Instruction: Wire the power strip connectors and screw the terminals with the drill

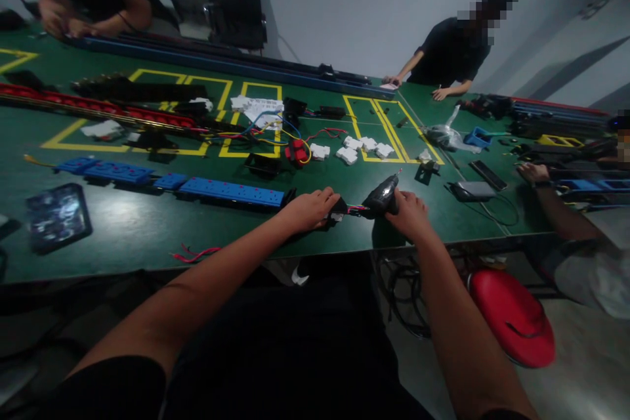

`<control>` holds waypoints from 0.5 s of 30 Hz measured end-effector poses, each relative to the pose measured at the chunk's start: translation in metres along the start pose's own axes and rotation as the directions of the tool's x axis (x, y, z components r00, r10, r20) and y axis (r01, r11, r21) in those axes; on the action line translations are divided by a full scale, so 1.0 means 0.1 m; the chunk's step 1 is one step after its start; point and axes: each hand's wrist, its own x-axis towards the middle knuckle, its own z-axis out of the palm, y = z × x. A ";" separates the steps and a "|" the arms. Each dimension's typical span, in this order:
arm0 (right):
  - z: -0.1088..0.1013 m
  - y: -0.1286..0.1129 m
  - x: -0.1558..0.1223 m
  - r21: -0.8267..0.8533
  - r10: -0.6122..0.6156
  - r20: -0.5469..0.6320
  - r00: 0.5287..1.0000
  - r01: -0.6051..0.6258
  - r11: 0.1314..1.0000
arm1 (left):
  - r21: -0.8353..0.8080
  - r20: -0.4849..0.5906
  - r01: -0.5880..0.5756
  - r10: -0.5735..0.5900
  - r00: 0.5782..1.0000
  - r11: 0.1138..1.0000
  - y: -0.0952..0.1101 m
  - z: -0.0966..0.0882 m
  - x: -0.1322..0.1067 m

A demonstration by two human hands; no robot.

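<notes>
At the near edge of the green table [123, 236], a little right of its middle, a small black part [337, 208] is held by the left hand [311, 209]. The fingers are curled shut over it, and it seems to be pressed down onto the table top, probably so that it cannot slide. Just beside it, a black tool [382, 197] is gripped by the right hand [411, 213], whose fingers are wrapped closed around the tool's rear end. The part and the tool are joined, or at least bridged, by short red wires [355, 210]. Both hands are kept close together above the edge, likely because the wires leave little slack.

The tool's long axis runs aslant, from low near the part up and away toward the table's far right corner. A thin tip shows at the raised far end. Which end is the working one cannot be told. The part's own direction is hidden by the fingers.

A blue power strip [231, 191] lies along the near edge to the left, its end just beside the left hand. White blocks [364, 144] are scattered further in, toward the middle. A co-worker's hand [533, 172] rests at the right edge, well apart. A red stool [512, 325] stands on the floor below that side.
</notes>
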 end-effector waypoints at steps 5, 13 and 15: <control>-0.12 -0.24 -0.18 0.094 -0.002 -0.190 0.982 0.020 0.995 | -0.007 -0.027 0.060 -0.060 0.998 0.998 -0.02 0.00 0.05; -0.18 -0.76 -0.45 0.294 0.090 -0.383 0.919 0.030 0.955 | -0.078 -0.058 -0.001 -0.004 0.998 0.997 -0.04 0.00 -0.02; -0.20 -0.81 -0.47 0.308 0.068 -0.385 0.921 0.058 0.950 | -0.105 -0.055 0.003 -0.009 0.998 0.994 -0.04 -0.01 -0.03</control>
